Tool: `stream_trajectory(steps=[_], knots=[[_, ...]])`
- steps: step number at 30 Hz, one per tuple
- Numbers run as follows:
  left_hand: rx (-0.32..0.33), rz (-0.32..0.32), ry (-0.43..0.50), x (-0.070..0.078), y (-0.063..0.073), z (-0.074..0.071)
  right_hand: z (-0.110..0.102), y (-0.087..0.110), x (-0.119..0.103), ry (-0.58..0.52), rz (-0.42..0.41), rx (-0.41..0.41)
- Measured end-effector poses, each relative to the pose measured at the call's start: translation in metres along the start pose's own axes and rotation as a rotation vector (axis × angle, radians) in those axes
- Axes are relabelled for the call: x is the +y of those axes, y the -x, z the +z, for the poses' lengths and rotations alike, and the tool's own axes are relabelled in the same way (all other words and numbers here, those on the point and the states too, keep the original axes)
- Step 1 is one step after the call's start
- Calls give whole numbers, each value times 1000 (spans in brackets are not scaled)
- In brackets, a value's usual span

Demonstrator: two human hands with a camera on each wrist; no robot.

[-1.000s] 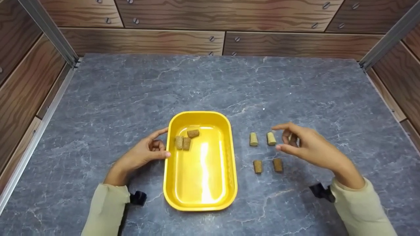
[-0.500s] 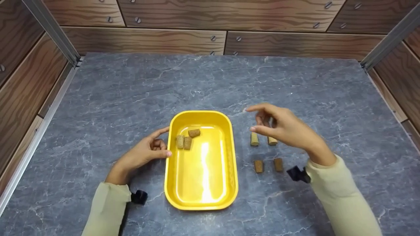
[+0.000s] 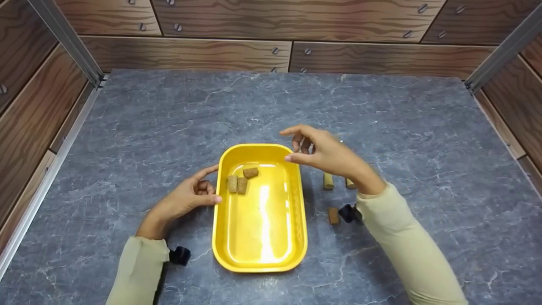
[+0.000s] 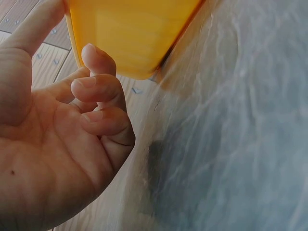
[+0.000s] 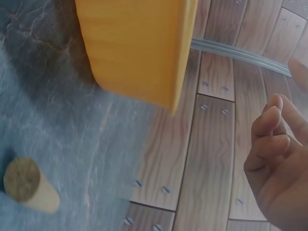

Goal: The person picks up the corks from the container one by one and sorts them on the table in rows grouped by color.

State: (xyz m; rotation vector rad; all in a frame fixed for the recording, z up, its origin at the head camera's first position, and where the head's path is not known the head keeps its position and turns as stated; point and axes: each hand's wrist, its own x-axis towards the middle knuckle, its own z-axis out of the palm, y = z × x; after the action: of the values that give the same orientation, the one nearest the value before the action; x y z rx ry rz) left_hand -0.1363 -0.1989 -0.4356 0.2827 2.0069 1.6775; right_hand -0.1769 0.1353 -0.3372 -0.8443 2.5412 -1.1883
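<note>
My left hand [image 3: 183,197] stays at the left side of a yellow tray [image 3: 259,267], thumb and index finger touching its wall and the other fingers curled. Inside the tray, near its left wall, lie three cork stoppers [image 3: 242,185]. My right hand [image 3: 324,150] hovers by the tray's far right corner, thumb and index finger spread with nothing between them. To the right of the tray, two pale corks [image 3: 328,180] lie on the table, the farther right one partly hidden by the right wrist. A brown cork [image 3: 333,215] lies nearer; its neighbour is hidden behind the right arm.
The grey marbled table [image 3: 190,110] ends at wood-patterned panels [image 3: 190,53] at the back and sides. Metal posts [image 3: 70,42] stand at the back corners. A small black device [image 3: 180,255] is worn at each wrist.
My right hand has moved left and away from the corks to the tray's far right corner, bearing nothing visible. The left hand and the tray have stayed in place.
</note>
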Motion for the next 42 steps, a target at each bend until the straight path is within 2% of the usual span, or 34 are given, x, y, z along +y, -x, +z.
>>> stream_trajectory(steps=[8, 18, 26, 33, 42], knots=[[-21, 27, -10, -1, 0, -1, 14, -19, 7, -27, 50, -68], [-24, 22, -24, 0, 0, -1, 34, -30, 4, 24, 60, -122], [-27, 15, -3, 0, -1, -1, 59, -35, 2, 144, -2, -147], [-38, 13, 5, 0, -1, -1, 73, -39, 4, 197, 17, -180], [-35, 26, 16, 0, -1, -1, 91, -44, 2, 334, 74, -230]])
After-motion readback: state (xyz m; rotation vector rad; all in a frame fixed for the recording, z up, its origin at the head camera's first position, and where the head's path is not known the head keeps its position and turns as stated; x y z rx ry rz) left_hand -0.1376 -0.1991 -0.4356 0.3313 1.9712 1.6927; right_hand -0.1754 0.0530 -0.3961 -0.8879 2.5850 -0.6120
